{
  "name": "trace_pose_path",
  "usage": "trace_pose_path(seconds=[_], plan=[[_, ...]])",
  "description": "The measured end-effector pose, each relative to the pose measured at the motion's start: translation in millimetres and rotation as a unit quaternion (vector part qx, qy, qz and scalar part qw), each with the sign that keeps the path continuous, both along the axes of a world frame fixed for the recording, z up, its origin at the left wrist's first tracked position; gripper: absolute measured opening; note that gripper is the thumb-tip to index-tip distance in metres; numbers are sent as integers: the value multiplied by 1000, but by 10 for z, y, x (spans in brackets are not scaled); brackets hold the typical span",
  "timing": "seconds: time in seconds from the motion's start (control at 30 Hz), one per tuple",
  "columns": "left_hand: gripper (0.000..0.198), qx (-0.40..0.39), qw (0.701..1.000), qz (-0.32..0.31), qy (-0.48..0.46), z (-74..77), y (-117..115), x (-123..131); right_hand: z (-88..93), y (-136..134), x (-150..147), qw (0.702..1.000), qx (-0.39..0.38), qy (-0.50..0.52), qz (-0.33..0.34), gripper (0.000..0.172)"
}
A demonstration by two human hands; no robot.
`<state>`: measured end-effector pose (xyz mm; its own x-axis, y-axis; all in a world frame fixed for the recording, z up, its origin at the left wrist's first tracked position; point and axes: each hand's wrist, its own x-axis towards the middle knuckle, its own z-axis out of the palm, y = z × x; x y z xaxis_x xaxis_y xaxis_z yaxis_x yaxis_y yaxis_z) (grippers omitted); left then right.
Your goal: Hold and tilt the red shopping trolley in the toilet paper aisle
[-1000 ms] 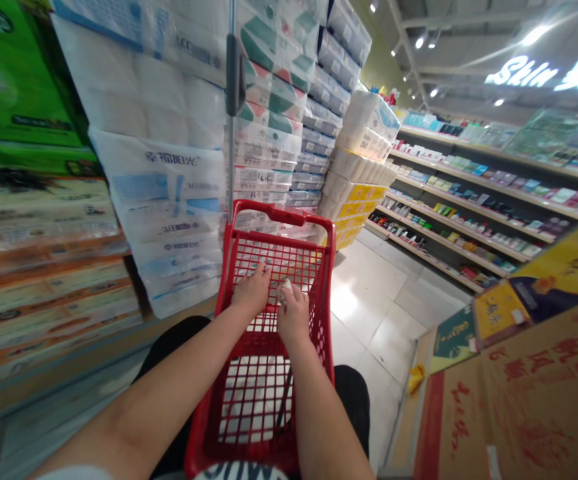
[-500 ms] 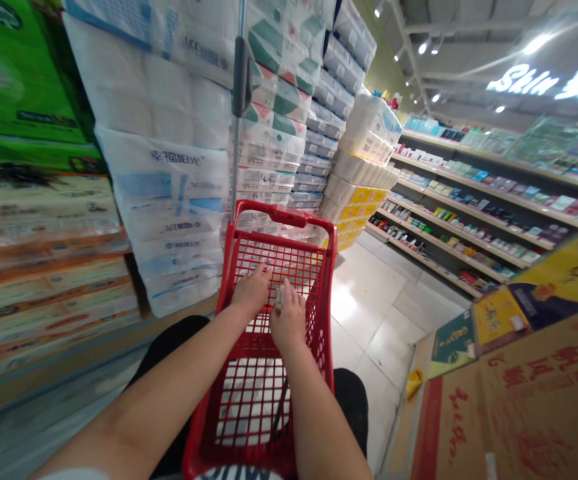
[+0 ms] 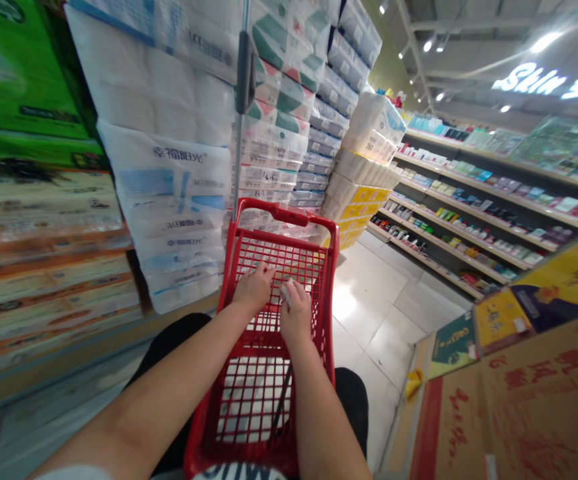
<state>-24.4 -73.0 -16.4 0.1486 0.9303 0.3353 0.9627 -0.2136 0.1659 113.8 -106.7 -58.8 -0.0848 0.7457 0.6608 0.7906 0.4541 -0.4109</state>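
Observation:
A red plastic shopping basket cart (image 3: 333,287) with grid walls stands between my knees. My right hand (image 3: 297,317) is closed around a small white crumpled piece, like a wipe or tissue (image 3: 285,292), over the grid panel at the cart's far end. Left of it, my left hand (image 3: 253,290) is over the same panel with its fingers drawn together. What the left fingers hold, if anything, I cannot make out. A raised red handle (image 3: 289,215) tops the far end. Through the lower grid, pale floor and a dark thin bar show.
Tall stacks of wrapped toilet paper (image 3: 179,180) rise ahead, with packaged goods (image 3: 43,280) at the left. A metal pole (image 3: 240,133) stands just behind the cart. Cardboard boxes (image 3: 543,400) fill the lower right; shelves of small products (image 3: 473,187) run beyond the tiled floor (image 3: 363,293).
My right hand, with the white piece, has shifted slightly to the right, away from my left hand. The left hand and the cart have stayed almost in place.

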Motion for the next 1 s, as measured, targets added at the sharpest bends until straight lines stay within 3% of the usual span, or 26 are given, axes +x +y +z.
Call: trace_pose_path(seconds=[0.07,0.2,0.27,0.37,0.53,0.7,0.83,1.0], plan=[[42,-2,1000,1,-1,11,-6,-4,-25,30,32,999,16,16,-38,47],[41,-10,1000,0,-3,42,-23,-5,-26,-11,6,999,18,-32,33,60],[42,-14,1000,-1,-6,56,-34,-3,-8,-38,-9,1000,15,-9,17,60],[44,-21,1000,-2,-17,69,-52,4,22,-62,-24,999,19,18,-48,47],[41,-23,999,1,-24,63,-58,5,45,-128,-112,997,14,-69,43,30],[40,-7,1000,-4,-24,40,-44,2,-8,-138,-138,999,-20,-41,-20,46],[40,-11,1000,-7,-19,34,-40,1,-25,-102,-77,997,-19,-67,32,50],[44,-15,1000,-2,-20,27,-42,-4,39,-62,12,999,2,42,-28,61]])
